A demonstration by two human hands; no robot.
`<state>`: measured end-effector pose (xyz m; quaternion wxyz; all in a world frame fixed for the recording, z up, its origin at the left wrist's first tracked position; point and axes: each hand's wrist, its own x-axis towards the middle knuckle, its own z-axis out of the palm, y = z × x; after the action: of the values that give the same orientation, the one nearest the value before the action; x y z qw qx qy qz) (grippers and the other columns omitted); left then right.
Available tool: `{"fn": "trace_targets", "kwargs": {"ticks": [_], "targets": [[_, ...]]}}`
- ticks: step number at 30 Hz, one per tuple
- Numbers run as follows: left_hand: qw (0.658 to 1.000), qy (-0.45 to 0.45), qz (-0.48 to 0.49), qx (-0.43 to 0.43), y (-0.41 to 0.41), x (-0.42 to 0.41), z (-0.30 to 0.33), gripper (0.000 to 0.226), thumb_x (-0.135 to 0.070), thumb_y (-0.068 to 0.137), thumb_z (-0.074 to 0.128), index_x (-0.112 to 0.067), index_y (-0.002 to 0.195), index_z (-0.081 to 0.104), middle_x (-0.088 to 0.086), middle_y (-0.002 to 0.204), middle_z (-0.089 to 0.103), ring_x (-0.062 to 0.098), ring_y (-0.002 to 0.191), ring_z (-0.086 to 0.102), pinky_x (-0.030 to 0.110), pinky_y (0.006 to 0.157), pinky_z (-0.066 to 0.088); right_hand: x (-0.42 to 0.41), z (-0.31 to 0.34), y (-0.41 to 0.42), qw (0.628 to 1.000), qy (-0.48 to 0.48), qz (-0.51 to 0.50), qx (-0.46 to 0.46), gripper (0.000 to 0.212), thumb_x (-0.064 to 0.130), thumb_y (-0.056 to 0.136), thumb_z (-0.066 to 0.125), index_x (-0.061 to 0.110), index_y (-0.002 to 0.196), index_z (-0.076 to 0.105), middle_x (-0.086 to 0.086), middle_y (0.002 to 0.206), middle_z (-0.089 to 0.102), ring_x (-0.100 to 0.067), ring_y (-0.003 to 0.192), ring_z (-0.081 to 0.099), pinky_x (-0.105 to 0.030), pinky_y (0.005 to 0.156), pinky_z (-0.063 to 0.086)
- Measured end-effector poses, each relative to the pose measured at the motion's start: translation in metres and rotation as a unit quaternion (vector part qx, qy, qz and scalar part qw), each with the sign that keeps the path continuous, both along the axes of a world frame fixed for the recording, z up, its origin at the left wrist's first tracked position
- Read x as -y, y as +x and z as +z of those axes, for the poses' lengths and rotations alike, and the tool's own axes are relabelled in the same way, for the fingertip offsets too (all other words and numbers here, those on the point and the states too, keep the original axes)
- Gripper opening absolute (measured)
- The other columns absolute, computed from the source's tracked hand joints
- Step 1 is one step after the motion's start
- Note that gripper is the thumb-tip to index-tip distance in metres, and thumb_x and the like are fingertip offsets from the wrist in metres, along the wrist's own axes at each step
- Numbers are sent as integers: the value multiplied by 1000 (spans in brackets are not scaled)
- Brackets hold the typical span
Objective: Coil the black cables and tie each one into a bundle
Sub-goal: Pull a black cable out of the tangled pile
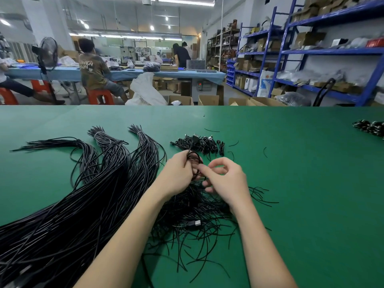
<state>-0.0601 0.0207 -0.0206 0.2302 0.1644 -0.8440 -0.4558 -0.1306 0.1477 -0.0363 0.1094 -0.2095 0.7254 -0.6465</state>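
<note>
Three long cable sheaves (pixel 99 163) lie left on the green table (pixel 311 183); one pile of tied bundles (pixel 201 144) sits beyond the hands. Left hand (pixel 176 175) grips one coiled cable (pixel 194 157) above the table; right hand (pixel 226 179) pinches at the coil, fingers curled.

My left side is blocked: long cables (pixel 87 194) sprawl from the near left corner up to their tied ends. Under my wrists lies a heap of ties (pixel 193 217), with strays reaching toward me and to the right. Just beyond my hands sits a pile of bundles (pixel 203 144), so reaching straight ahead means going over it. To my right the mat (pixel 311 183) is open, save a few loose ties and more bundles (pixel 371 128) at the far right edge.
</note>
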Motion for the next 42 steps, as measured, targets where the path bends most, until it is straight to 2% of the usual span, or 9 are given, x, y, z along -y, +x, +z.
{"fn": "trace_targets", "kwargs": {"ticks": [3,10,15,19,25,31,36,39,42], "targets": [[1000,12,-16,-8,-1,-3,2,33,1,100,36,-10,103,67,5,102,74,19,101,70,41,97,53,3,-1,2,999,-12,-21,-40,12,20,83,85,17,85,74,4,66,75,-14,56,73,-25,56,60],[962,253,-42,-89,-7,-12,3,25,-4,104,43,-10,113,65,7,116,74,20,112,69,40,105,51,11,-3,8,982,-22,-89,-165,9,20,84,83,19,93,84,34,60,64,13,68,66,-1,64,44],[967,240,-23,-85,-5,-13,4,30,-9,107,38,-11,109,68,12,113,73,16,96,71,21,69,54,15,-4,14,978,-42,-58,-197,17,12,94,72,18,107,82,12,88,75,-11,76,74,-30,78,61],[968,227,1,-106,-5,-11,7,31,-3,103,37,-8,104,68,11,101,75,24,90,70,31,70,57,14,-3,13,989,-22,-21,-141,22,11,90,72,30,98,78,9,70,75,-5,65,72,-19,70,59],[955,278,-15,-103,-8,-10,7,30,-2,101,38,-12,91,64,10,92,74,21,88,68,27,73,54,10,0,11,991,-33,-54,-120,14,17,82,81,30,78,79,17,69,75,5,68,70,-4,64,47],[945,302,15,-123,-5,-2,5,28,0,100,39,-13,84,57,1,73,62,23,78,57,32,66,49,8,6,18,991,-44,17,-125,10,17,85,80,26,86,76,14,79,77,-5,68,73,-13,66,55],[924,353,18,-146,-7,-2,4,26,2,98,29,-13,86,47,-4,60,49,18,62,51,28,54,43,6,2,20,979,53,81,-181,20,21,80,84,30,98,82,16,82,73,-4,63,63,-4,63,44],[902,398,42,-164,-9,0,3,24,2,94,29,-13,85,45,-5,54,46,18,59,51,28,56,44,4,3,19,981,64,90,-158,25,11,82,78,27,101,82,12,62,68,-1,50,56,-6,56,43],[877,449,53,-162,-12,-1,5,21,1,84,28,-13,80,43,-4,52,40,18,51,46,26,53,37,3,6,20,989,30,108,-97,25,5,81,79,24,96,81,2,70,76,-9,52,68,-13,60,53]]}}
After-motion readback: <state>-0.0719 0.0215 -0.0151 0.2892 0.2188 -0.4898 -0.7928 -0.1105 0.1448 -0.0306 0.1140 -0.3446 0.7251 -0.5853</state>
